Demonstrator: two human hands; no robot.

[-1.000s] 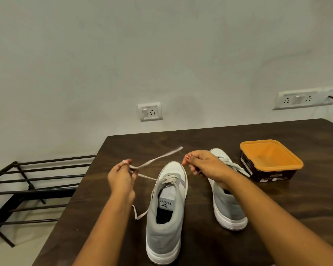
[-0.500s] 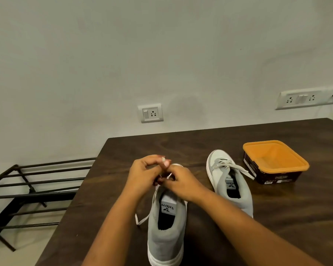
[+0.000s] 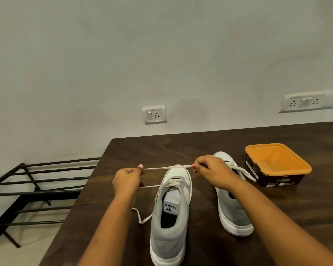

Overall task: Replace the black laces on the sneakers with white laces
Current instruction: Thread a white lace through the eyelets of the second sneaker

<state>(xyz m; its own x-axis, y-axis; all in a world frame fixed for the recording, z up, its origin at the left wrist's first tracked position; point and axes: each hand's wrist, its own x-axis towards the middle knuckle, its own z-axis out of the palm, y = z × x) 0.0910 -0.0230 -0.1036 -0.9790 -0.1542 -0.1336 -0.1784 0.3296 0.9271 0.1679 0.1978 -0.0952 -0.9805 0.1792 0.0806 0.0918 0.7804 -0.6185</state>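
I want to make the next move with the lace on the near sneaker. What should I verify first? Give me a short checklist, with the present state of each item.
1. Left hand pinches the white lace: ok.
2. Right hand pinches the same lace: ok.
3. Lace stretched tight between the hands, above the toe of the near sneaker: ok.
4. Its loose end lies free on the table, left of that sneaker: ok.
5. All eyelets threaded: cannot tell.
6. Second sneaker has a white lace: ok.
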